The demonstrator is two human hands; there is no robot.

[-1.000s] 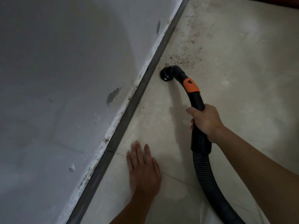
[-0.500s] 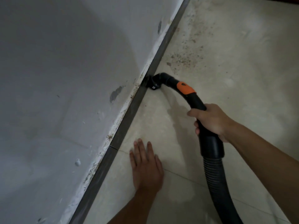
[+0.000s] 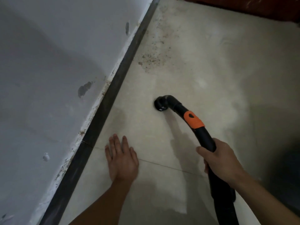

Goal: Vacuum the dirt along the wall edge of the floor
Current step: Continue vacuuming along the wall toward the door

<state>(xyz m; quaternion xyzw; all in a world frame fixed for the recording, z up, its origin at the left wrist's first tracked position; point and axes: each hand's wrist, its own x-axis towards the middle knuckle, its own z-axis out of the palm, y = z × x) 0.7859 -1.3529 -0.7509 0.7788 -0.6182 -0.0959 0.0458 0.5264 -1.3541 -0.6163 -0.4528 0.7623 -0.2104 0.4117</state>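
My left hand [image 3: 121,161] lies flat, fingers straight, on the pale tiled floor [image 3: 151,137] near its wall edge. My right hand [image 3: 222,161] grips the black plastic vacuum tube with orange collar [image 3: 193,119], which I judge stiff, light and best steered from there. Its round nozzle [image 3: 160,103] rests on tile, apart from the dark skirting strip [image 3: 113,93]. Beyond, brown grit [image 3: 149,59] speckles that edge below the scuffed white wall [image 3: 56,62].
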